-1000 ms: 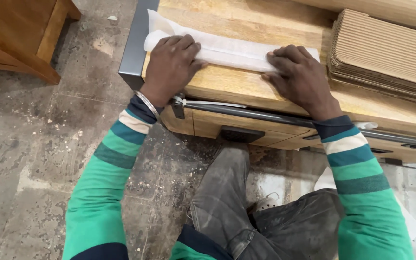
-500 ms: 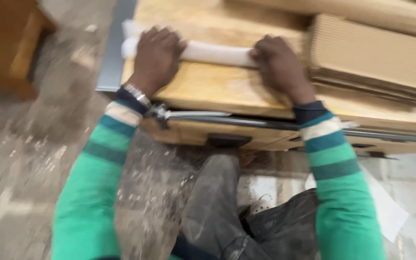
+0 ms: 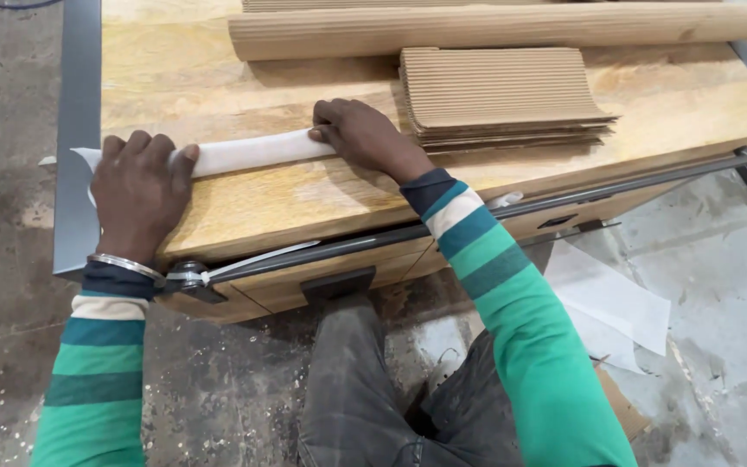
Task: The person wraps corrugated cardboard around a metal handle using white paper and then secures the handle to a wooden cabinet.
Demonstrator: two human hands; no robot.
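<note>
Along cabinet edge (image 3: 304,207), hands (image 3: 140,195) on white roll (image 3: 252,151).

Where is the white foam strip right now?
Head view: white foam strip lies on the wooden top, left of centre, pinned between left hand and right hand.
</note>
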